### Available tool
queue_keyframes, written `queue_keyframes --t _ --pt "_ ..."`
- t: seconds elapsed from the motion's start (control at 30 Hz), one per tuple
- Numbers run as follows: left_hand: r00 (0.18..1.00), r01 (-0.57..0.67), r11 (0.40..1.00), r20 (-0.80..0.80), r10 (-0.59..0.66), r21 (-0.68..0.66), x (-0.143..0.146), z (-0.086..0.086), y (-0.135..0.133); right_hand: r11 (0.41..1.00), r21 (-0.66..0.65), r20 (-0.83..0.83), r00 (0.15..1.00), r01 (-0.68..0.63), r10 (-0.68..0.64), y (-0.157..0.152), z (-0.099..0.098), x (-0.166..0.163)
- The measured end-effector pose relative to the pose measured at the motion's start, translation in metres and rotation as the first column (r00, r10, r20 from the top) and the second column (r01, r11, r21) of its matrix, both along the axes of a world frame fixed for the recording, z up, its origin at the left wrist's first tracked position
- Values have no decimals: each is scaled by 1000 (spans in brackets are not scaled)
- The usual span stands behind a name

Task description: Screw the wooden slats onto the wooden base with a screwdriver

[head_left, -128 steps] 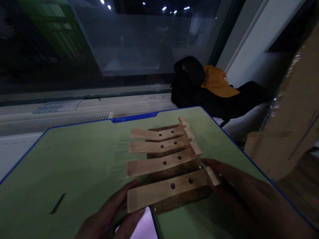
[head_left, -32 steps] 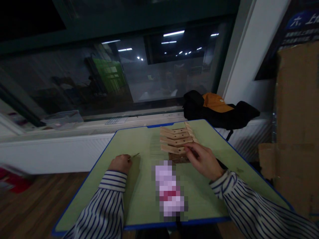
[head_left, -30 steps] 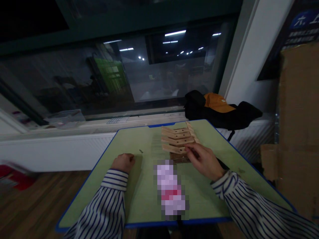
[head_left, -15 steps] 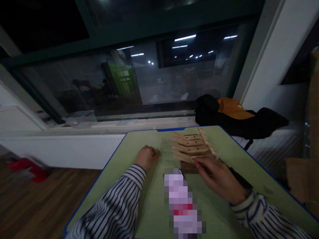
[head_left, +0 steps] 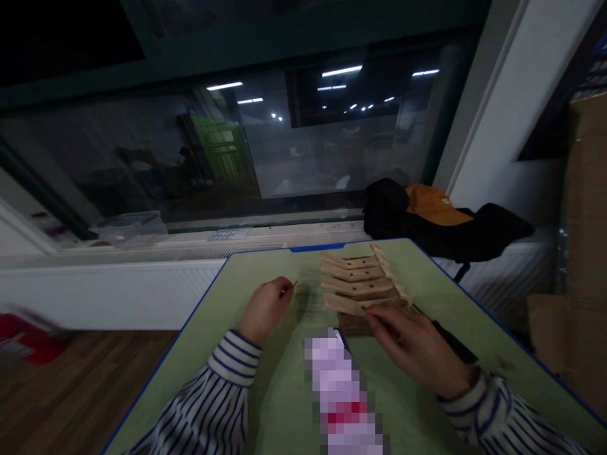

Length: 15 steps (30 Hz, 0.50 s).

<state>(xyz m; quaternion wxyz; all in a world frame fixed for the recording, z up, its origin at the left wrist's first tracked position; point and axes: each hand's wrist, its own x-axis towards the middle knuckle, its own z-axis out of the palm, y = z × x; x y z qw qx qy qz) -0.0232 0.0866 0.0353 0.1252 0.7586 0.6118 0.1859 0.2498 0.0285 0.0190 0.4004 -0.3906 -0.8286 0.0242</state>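
On the green table top (head_left: pixel 284 373), a pale wooden piece with several bent slats (head_left: pixel 360 287) rests on a brown block (head_left: pixel 353 323). Dark holes or screw heads dot the slats. My left hand (head_left: pixel 265 304) is held left of it, thumb and finger pinched on a small thin dark piece (head_left: pixel 295 284), like a screw, too small to be sure. My right hand (head_left: pixel 420 341) is closed at the nearest slat, its fingertips touching it beside a hole; the far end of that slat is partly hidden behind the hand.
A blurred-out pinkish object (head_left: pixel 344 392) lies between my arms. Right of my right hand is a long black object (head_left: pixel 453 341). A black and orange bag (head_left: pixel 436 208) sits beyond the table, and a clear plastic box (head_left: pixel 133 227) stands on the window sill (head_left: pixel 303 234).
My left hand has drawn slightly back to the left, and a thin dark piece now shows at its fingertips. My right hand stays at the nearest slat. The view has turned a little.
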Motion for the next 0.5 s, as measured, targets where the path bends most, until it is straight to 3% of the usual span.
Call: queue_keyframes --t 0.2,0.37,0.5 --pt "936 174 957 262 -233 232 33 17 -34 998 -58 -181 983 6 -16 -2 2 -4" --pt "839 358 864 284 -464 355 70 26 -55 995 -90 -325 946 -41 10 -5 7 -6" --pt "807 394 810 257 -531 435 79 26 -53 992 -80 -366 928 -97 61 -9 13 -7"
